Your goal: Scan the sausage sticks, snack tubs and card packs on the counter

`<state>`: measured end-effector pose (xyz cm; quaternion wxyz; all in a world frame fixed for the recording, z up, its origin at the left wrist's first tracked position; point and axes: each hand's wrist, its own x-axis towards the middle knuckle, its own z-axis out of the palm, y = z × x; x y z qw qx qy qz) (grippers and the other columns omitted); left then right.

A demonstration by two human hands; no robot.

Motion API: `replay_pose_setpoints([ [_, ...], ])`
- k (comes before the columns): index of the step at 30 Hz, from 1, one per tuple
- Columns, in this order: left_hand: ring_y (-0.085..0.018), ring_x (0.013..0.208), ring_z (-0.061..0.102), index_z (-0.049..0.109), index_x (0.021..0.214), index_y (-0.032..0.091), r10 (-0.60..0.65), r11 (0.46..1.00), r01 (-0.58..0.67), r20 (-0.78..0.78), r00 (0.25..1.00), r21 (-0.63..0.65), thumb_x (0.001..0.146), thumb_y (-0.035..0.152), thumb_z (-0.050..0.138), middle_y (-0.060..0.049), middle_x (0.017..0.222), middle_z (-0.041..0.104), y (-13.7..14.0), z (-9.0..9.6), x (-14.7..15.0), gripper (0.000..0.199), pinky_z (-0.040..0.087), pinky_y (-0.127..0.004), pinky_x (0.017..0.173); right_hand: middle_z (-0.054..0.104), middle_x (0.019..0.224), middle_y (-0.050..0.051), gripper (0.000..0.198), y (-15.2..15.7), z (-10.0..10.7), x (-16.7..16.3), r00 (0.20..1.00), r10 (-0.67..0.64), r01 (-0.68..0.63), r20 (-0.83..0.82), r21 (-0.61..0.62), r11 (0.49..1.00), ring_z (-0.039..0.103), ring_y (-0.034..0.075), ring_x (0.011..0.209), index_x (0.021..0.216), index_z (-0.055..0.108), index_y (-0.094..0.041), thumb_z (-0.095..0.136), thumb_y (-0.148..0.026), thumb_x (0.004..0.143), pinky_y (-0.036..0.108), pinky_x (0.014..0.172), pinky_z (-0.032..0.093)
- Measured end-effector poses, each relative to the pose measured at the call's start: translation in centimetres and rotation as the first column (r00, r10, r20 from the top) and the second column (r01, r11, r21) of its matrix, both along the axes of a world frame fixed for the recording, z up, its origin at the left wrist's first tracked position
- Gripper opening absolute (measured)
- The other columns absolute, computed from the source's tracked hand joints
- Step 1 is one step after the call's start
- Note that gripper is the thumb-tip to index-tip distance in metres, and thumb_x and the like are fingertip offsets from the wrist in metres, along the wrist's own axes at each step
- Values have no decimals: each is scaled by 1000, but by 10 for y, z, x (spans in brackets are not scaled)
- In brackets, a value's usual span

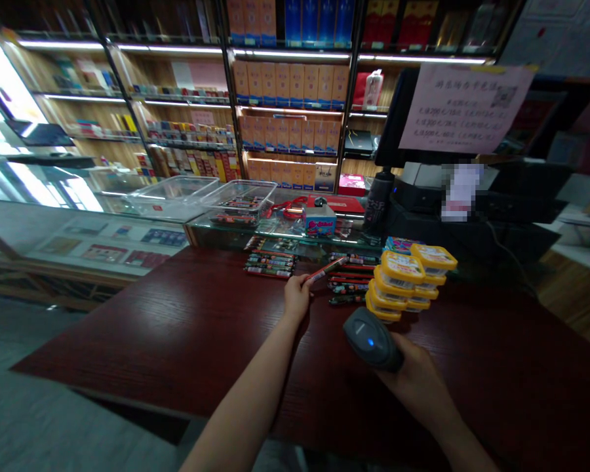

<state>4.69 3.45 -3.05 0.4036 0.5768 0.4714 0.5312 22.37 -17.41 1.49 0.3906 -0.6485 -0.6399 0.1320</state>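
Observation:
My left hand [297,298] is closed on the end of a slim red stick-shaped packet [327,269], tilted up to the right over the table. What is inside the packet cannot be made out. In my right hand [417,373] is a dark grey barcode scanner [371,337] with a blue light on top, its head pointing up and left. Similar slim packets lie in a left group [270,262] and a right group [347,285], just beyond my left hand. Yellow-lidded tubs [400,269] stand stacked beyond the scanner.
The dark red wooden table [167,341] meets a glass counter carrying a clear plastic bin [240,203] of slim packets and a small blue box [319,221]. A monitor with a paper notice [465,108] stands at right. Shelves of boxes [290,134] line the back.

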Motion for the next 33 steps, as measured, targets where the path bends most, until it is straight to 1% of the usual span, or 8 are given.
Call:
replay_pose_setpoints([
  [5, -9, 48, 57, 66, 94, 11, 14, 1000, -14, 1, 1000, 17, 83, 32, 53, 0, 66, 59, 0, 0, -1, 27, 47, -19, 44, 73, 93, 7, 30, 2, 9, -11, 974, 41, -42, -225, 1, 999, 67, 25, 84, 95, 67, -20, 61, -36, 69, 34, 75, 52],
  [10, -10, 56, 63, 65, 100, 10, 79, 995, -78, -11, 997, 61, 82, 34, 56, -7, 88, 64, 5, -9, -1, 32, 51, -19, 47, 74, 93, 7, 32, 5, 11, -14, 966, 31, -24, -257, 30, 999, 68, 26, 85, 94, 68, -20, 62, -38, 69, 36, 77, 52],
  [14, -11, 57, 63, 66, 100, 11, 45, 998, -45, -7, 999, 54, 82, 34, 56, -6, 83, 65, 9, -12, -1, 31, 52, -21, 49, 74, 93, 7, 30, 5, 11, -11, 972, 33, -27, -231, 27, 999, 68, 25, 85, 94, 68, -21, 61, -37, 70, 33, 74, 52],
  [16, -12, 56, 62, 68, 96, 12, 35, 999, -35, 0, 999, 33, 81, 33, 57, -3, 77, 65, 10, -12, -2, 28, 52, -21, 49, 74, 90, 5, 28, 4, 11, -8, 987, 11, -10, -157, 9, 1000, 68, 24, 83, 95, 67, -23, 60, -35, 71, 31, 70, 51],
  [19, -12, 58, 62, 68, 93, 13, 34, 999, -34, 14, 999, 14, 81, 31, 58, -2, 73, 65, 11, -11, -2, 24, 51, -20, 51, 73, 83, 4, 27, 3, 6, -1, 988, -74, 76, 135, -12, 997, 69, 24, 77, 97, 64, -25, 56, -32, 73, 29, 61, 47],
  [23, -12, 64, 64, 68, 94, 13, 63, 997, -64, 15, 998, 31, 80, 24, 59, -5, 85, 67, 9, -10, -2, 20, 52, -22, 54, 72, 86, 5, 26, 4, -8, 7, 862, -192, 181, 469, 69, 981, 68, 23, 72, 99, 61, -23, 52, -28, 76, 28, 57, 42],
  [29, -12, 57, 62, 68, 94, 12, 18, 999, -17, 27, 999, -30, 77, 23, 62, -4, 77, 68, 13, 4, -14, 21, 52, -23, 53, 71, 88, 6, 26, 7, -28, 15, 817, -198, 130, 542, 160, 978, 67, 21, 74, 100, 59, -20, 48, -22, 77, 29, 63, 44],
  [33, -11, 55, 60, 69, 90, 11, -11, 1000, 11, 19, 1000, -8, 69, 28, 69, -3, 74, 68, 24, 23, -53, 27, 50, -22, 54, 71, 88, 5, 25, 5, -31, 19, 820, -198, 122, 537, 174, 977, 67, 20, 74, 101, 58, -21, 47, -24, 78, 28, 62, 44],
])
